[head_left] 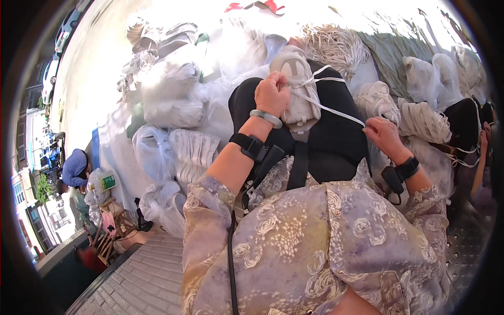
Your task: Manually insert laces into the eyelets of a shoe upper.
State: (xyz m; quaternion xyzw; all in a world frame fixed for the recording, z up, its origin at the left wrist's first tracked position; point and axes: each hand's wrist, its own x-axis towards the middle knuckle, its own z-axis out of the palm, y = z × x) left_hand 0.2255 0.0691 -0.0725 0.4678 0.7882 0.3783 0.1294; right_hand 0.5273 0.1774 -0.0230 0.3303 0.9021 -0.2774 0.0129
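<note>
A pale white-and-beige shoe [304,113] lies across my black-trousered thighs. White shoelace [340,114] crosses its front and trails off to the right. At the shoe's left side, my left hand [272,93] is closed with the fingers curled against it, and part of the grip is hidden. My right hand [386,135], apart from the shoe over my right thigh, pinches the stretched lace. One loose lace end lies over the dark cloth above it.
Clear bags of pale shoe parts [173,102] crowd the left. A heap of white laces [336,44] lies at the far side, and stacked pale shoe parts [422,119] sit right. Another person's arm [480,157] shows at the far right. Wooden chairs [107,236] stand lower left.
</note>
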